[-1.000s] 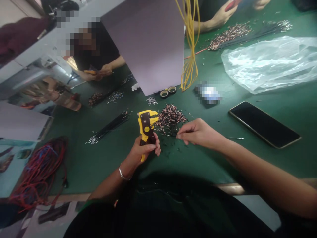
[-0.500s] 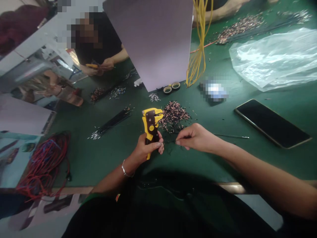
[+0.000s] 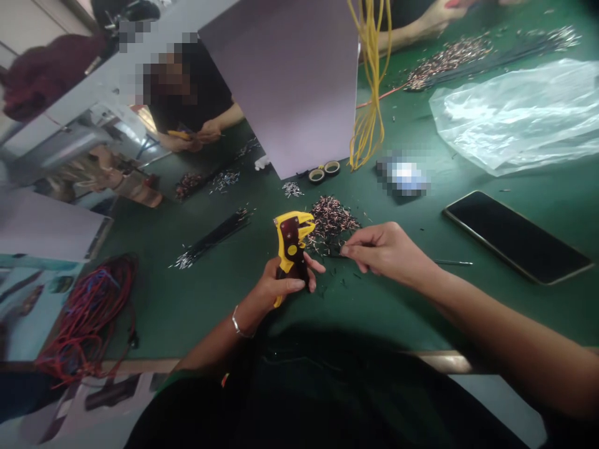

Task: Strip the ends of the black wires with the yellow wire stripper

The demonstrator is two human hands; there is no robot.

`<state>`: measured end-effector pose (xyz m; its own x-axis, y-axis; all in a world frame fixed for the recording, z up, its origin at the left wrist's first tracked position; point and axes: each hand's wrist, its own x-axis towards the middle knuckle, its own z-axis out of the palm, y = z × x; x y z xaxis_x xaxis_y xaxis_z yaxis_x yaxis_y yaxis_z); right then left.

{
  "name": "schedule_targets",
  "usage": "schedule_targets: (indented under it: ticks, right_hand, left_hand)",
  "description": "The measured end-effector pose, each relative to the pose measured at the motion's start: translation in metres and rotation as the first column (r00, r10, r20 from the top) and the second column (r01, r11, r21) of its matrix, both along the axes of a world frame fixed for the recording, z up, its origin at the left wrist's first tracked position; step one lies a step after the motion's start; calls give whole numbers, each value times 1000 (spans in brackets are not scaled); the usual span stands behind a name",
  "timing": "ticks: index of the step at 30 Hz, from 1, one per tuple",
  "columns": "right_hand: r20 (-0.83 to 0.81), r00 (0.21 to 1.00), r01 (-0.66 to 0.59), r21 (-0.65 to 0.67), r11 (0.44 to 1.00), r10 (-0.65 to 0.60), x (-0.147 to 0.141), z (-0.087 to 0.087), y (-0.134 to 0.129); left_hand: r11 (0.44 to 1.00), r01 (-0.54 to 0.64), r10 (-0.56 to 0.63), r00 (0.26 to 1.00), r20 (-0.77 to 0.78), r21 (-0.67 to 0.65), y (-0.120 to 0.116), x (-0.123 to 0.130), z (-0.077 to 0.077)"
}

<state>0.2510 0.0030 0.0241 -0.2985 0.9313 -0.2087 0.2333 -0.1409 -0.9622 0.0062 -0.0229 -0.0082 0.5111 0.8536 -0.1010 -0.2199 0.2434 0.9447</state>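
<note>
My left hand [image 3: 285, 284] is wrapped around the black and yellow handles of a wire stripper [image 3: 293, 240], its jaws pointing up and to the right. To its right, my right hand [image 3: 386, 249] pinches a thin black wire between thumb and fingertips, and little of it shows. A gap separates the pinch from the stripper jaws. Past my right wrist, a thin dark wire [image 3: 453, 262] with a bright tip lies on the table; whether it is the pinched one I cannot tell. Just behind the jaws lies a heap of short copper and black wire offcuts [image 3: 334, 218].
A bundle of black wires [image 3: 213, 237] lies to the left, red cables [image 3: 96, 312] beyond it. On the right are a phone [image 3: 517, 237] and a clear plastic bag [image 3: 519, 118]. Tape rolls [image 3: 317, 176] sit below a pale upright panel [image 3: 285, 87]. Co-workers' hands [image 3: 208, 131] show across the table.
My right hand has moved right and slightly up, away from the stripper. The fingers of my left hand have loosened a little around the handles. The view has shifted slightly.
</note>
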Motion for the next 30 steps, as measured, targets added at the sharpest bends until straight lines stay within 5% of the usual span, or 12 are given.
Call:
schedule_targets:
  ticks: [30]
  right_hand:
    - [-72,996,40,-36,999,-43,-24,2,-24]
  left_hand:
    - [999,50,-49,990,-136,0,-13,10,10]
